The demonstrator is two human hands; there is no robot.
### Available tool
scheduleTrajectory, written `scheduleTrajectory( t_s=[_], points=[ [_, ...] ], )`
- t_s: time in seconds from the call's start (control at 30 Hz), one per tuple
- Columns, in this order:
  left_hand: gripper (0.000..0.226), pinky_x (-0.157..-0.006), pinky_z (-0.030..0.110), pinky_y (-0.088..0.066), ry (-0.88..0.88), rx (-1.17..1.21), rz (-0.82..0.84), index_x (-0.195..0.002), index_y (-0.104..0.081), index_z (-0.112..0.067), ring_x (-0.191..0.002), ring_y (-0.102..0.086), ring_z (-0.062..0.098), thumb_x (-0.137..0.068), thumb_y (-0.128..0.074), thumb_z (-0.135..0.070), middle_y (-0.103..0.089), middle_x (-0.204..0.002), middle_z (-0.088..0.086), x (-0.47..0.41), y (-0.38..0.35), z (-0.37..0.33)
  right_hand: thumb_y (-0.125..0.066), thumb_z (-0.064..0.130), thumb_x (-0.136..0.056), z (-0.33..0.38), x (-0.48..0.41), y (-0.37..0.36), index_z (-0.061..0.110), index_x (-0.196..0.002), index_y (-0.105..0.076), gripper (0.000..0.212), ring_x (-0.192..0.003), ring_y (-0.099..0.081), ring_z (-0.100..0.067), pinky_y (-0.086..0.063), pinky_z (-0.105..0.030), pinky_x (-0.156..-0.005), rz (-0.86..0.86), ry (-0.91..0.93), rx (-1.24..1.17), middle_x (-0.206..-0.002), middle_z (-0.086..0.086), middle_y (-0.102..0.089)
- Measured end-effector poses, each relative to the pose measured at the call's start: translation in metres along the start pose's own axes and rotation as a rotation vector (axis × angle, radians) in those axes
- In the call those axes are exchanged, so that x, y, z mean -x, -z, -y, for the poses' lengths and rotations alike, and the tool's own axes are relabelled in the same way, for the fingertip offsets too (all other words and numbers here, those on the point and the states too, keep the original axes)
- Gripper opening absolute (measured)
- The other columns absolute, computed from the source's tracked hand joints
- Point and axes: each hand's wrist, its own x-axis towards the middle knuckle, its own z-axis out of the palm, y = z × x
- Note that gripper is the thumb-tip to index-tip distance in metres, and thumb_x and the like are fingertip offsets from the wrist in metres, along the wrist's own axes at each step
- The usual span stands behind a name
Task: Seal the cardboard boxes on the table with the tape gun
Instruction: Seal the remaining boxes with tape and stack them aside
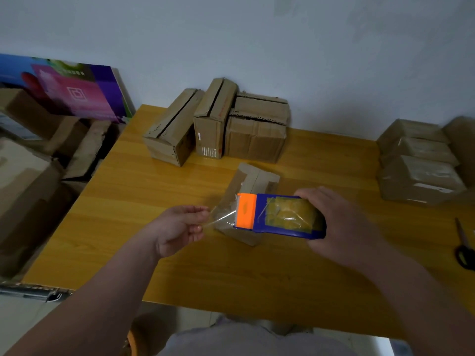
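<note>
Left grip, left of the tape gun: palm turned up, thumb and fingertips closed in a pinch on the free end of the clear tape; the tape runs taut from that pinch to the orange end of the tape gun. Right grip: fingers curled round the rear of the tape gun's blue body, holding it firmly, orange end to the left.

The tape gun lies across the near end of a small cardboard box in this view; whether it touches the box cannot be told; the box sits on the yellow wooden tabletop, with its top seam running away from the tape gun.

Scissors lie on the tabletop well to the right of the tape gun, at the frame edge. A stack of taped boxes stands beyond and right of the tape gun; glossy tape shows on their tops.

A group of unsealed boxes stands well beyond the tape gun, against the wall, pressed side by side; dark gaps show along their top flaps.

A heap of loose cardboard lies far left of the tape gun, off the tabletop; a printed purple and pink carton leans behind it.
</note>
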Motion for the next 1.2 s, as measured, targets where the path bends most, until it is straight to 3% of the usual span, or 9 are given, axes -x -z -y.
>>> scheduleTrajectory(
  t_s=[0.07,0.17,0.3,0.43,0.63,0.8,0.97,1.07,1.2],
  points=[
    [0.021,-0.047,0.021,-0.049,0.002,-0.02,0.017,-0.113,-0.058,0.001,-0.046,-0.043,0.006,-0.093,-0.053,-0.002,-0.051,-0.06,-0.001,-0.001,0.0,0.001,-0.078,0.02,-0.07,0.001,0.001,0.001,0.03,-0.137,-0.04,0.077,-0.093,-0.04,-0.001,-0.034,-0.011,-0.062,0.001,-0.004,0.006,-0.109,0.017,-0.036],
    [0.02,-0.05,0.021,-0.051,0.011,-0.059,0.018,-0.108,-0.061,0.004,-0.05,-0.039,0.007,-0.095,-0.052,-0.008,-0.042,-0.069,0.002,0.0,-0.002,0.002,-0.077,0.018,-0.071,0.001,0.002,0.001,0.03,-0.137,-0.04,0.076,-0.092,-0.041,-0.001,-0.033,-0.011,-0.062,0.01,-0.01,0.001,-0.11,0.016,-0.037],
    [0.014,-0.053,0.018,-0.053,0.015,-0.129,-0.036,-0.093,-0.064,0.002,-0.055,-0.04,0.008,-0.095,-0.053,-0.007,-0.059,-0.078,0.004,0.002,-0.006,0.004,-0.078,0.018,-0.07,-0.001,0.005,-0.003,0.03,-0.134,-0.043,0.074,-0.095,-0.045,-0.005,-0.034,-0.012,-0.064,0.011,-0.016,-0.001,-0.11,0.014,-0.041],
    [0.009,-0.048,0.018,-0.051,-0.023,-0.135,-0.105,-0.087,-0.059,-0.005,-0.061,-0.042,0.012,-0.094,-0.055,-0.005,-0.054,-0.076,0.003,0.001,-0.009,0.004,-0.076,0.021,-0.071,-0.004,0.005,-0.011,0.03,-0.135,-0.042,0.073,-0.098,-0.045,-0.005,-0.04,-0.019,-0.07,0.013,-0.051,-0.006,-0.114,0.015,-0.043],
    [0.02,-0.056,0.024,-0.037,-0.177,-0.48,-0.296,-0.078,-0.054,-0.012,-0.061,-0.046,0.013,-0.097,-0.055,-0.018,-0.053,-0.071,0.004,-0.013,-0.013,0.006,-0.075,0.023,-0.072,-0.006,-0.001,-0.031,0.031,-0.135,-0.041,0.072,-0.1,-0.049,-0.011,-0.046,-0.028,-0.074,0.059,-0.114,-0.044,-0.113,0.01,-0.046],
    [0.026,-0.058,0.031,-0.038,-0.272,-0.76,-0.401,-0.074,-0.054,-0.012,-0.061,-0.047,0.02,-0.098,-0.053,-0.022,-0.057,-0.073,0.006,-0.028,-0.011,0.008,-0.074,0.028,-0.074,-0.004,-0.009,-0.046,0.033,-0.137,-0.036,0.074,-0.101,-0.045,-0.008,-0.048,-0.028,-0.076,0.103,-0.146,-0.024,-0.121,0.007,-0.047],
    [0.023,-0.052,0.029,-0.033,-0.306,-0.89,-0.46,-0.082,-0.057,-0.007,-0.06,-0.046,0.02,-0.098,-0.052,-0.023,-0.057,-0.076,0.007,-0.036,-0.008,0.015,-0.074,0.028,-0.075,-0.004,-0.014,-0.051,0.032,-0.138,-0.036,0.074,-0.101,-0.046,-0.009,-0.048,-0.027,-0.077,0.13,-0.154,-0.023,-0.122,0.006,-0.047],
    [0.022,-0.056,0.03,-0.034,-0.292,-0.924,-0.471,-0.084,-0.056,-0.007,-0.068,-0.048,0.024,-0.098,-0.052,-0.023,-0.057,-0.078,0.008,-0.042,-0.007,0.019,-0.074,0.029,-0.076,-0.006,-0.015,-0.053,0.031,-0.139,-0.035,0.075,-0.098,-0.042,-0.008,-0.043,-0.026,-0.075,0.145,-0.155,-0.029,-0.121,0.005,-0.046],
    [0.026,-0.055,0.029,-0.028,-0.252,-0.914,-0.407,-0.076,-0.051,-0.009,-0.068,-0.044,0.024,-0.098,-0.051,-0.023,-0.051,-0.072,0.006,-0.048,-0.01,0.025,-0.075,0.032,-0.076,-0.009,-0.015,-0.055,0.032,-0.142,-0.033,0.078,-0.108,-0.047,-0.012,-0.047,-0.029,-0.084,0.156,-0.165,-0.024,-0.126,0.004,-0.047]
  ],
)
